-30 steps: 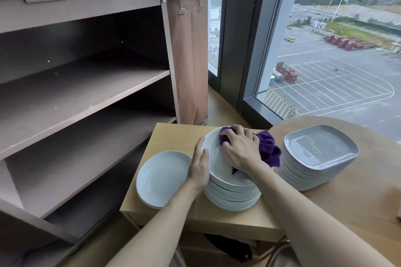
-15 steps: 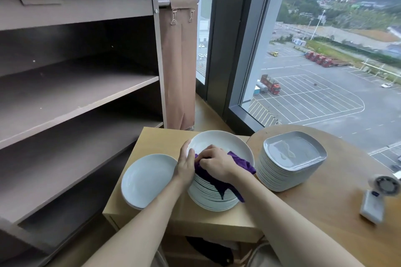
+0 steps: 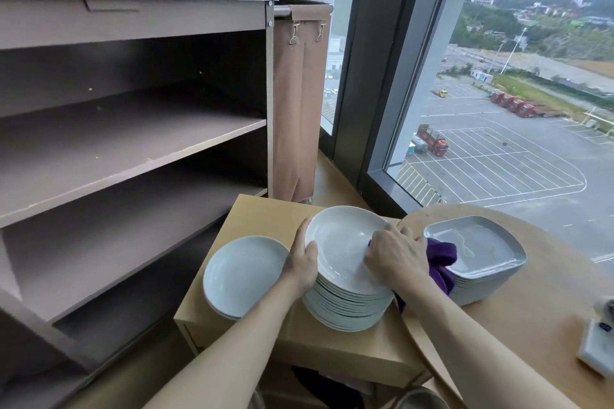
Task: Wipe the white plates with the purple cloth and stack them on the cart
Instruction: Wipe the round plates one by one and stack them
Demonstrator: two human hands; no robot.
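One glossy white plate (image 3: 339, 244), bunched purple cloth (image 3: 440, 257)

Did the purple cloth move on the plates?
Yes. The purple cloth was draped over the near side of the round plate stack; now it bunches under the right hand at the stack's right edge, next to the square plates.

The stacked round white ceramic plates (image 3: 345, 312) are plain and unpatterned. The top plate (image 3: 342, 242) and the single round white plate (image 3: 242, 276) have a faint blue-grey cast. The rounded-square glazed plates (image 3: 478, 242) are pale grey. The crumpled purple cloth (image 3: 440, 256) is deep violet. The brown metal shelved cart (image 3: 133, 143) is matt taupe, and its hanging fabric bag (image 3: 299, 109) is a lighter tan. The square wooden table (image 3: 265, 219) and the round wooden table (image 3: 531, 325) are honey-coloured.
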